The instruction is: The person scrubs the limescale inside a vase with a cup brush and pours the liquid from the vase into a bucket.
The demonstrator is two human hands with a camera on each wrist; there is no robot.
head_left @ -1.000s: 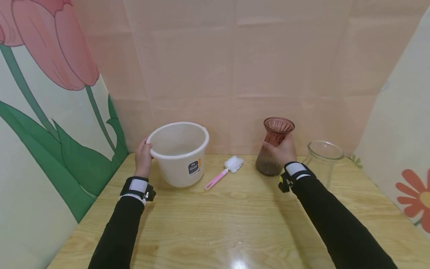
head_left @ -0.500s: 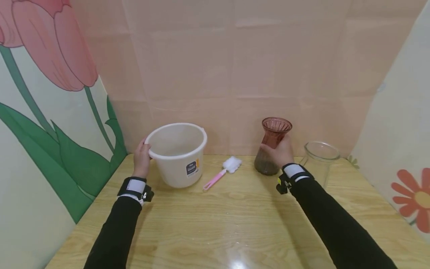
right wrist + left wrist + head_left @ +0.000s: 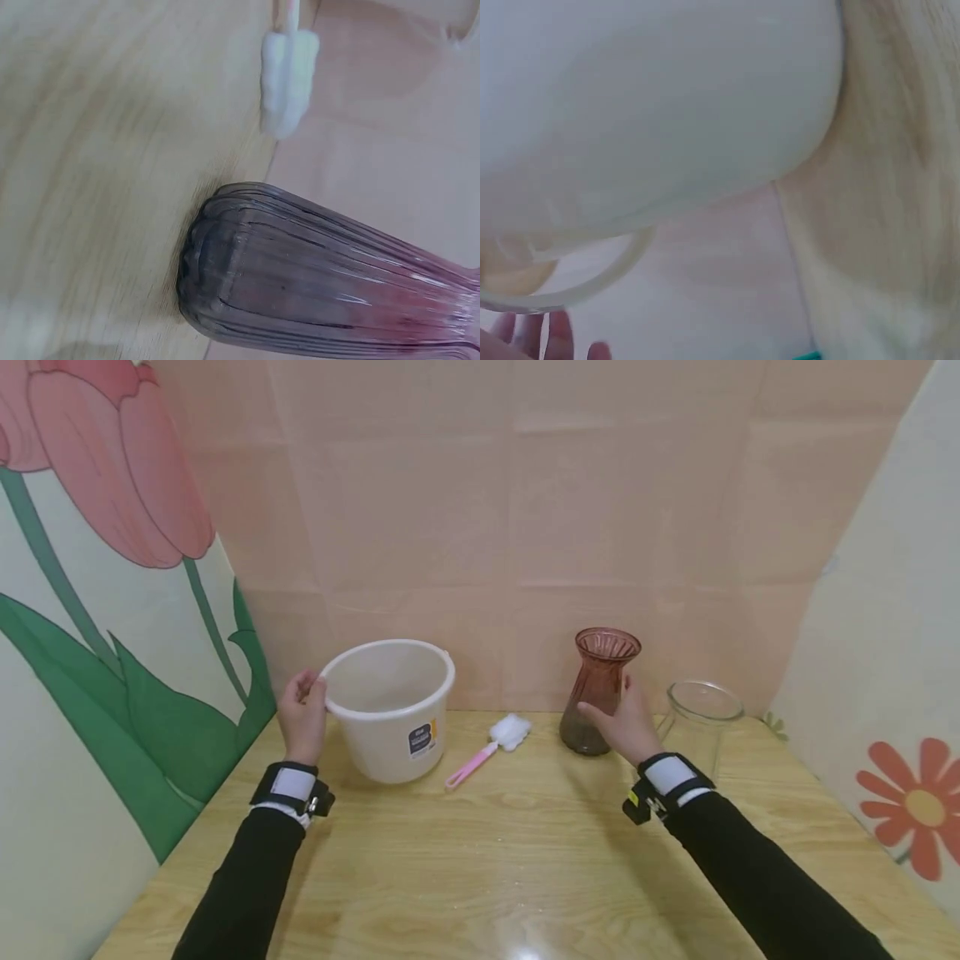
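Note:
A white plastic bucket (image 3: 390, 743) stands at the back left of the wooden table (image 3: 487, 860). My left hand (image 3: 303, 706) is at its left rim, fingers relaxed. In the left wrist view the fingertips (image 3: 555, 334) show free below the bucket (image 3: 667, 97). A ribbed reddish glass vase (image 3: 596, 693) stands upright at the back. My right hand (image 3: 622, 714) is just to its right with fingers straight, close to its side. The right wrist view shows the vase (image 3: 322, 277) with no fingers on it.
A pink-handled brush with a white sponge head (image 3: 483, 752) lies between bucket and vase. A clear glass vase (image 3: 701, 718) stands right of my right hand. Pink panels close the back, flower-painted panels the left and right sides.
Both hands have let go and drawn back toward me: the left off the bucket rim, the right off the reddish vase. The view has shifted slightly.

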